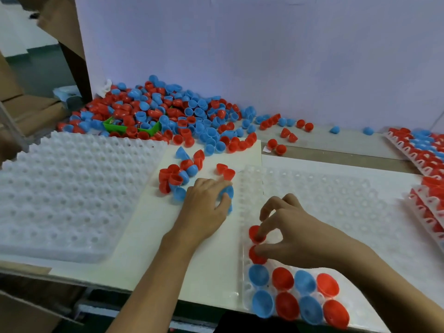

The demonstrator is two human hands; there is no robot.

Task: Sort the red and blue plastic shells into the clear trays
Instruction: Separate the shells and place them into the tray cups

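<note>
A blue shell is gripped under the left hand's fingers, while a red shell is pinched by the right hand's fingers above the clear tray.

Shell pile blocks back; tray centre open.

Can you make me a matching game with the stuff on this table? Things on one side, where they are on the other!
Things:
1. left hand
2. right hand
3. green box
4. stack of empty trays

Places:
A. buried in the big pile of shells at the back
B. on the left side of the table
C. on a blue shell beside the tray
D. on red shells in the tray

Pairs: 1-C, 2-D, 3-A, 4-B
</note>
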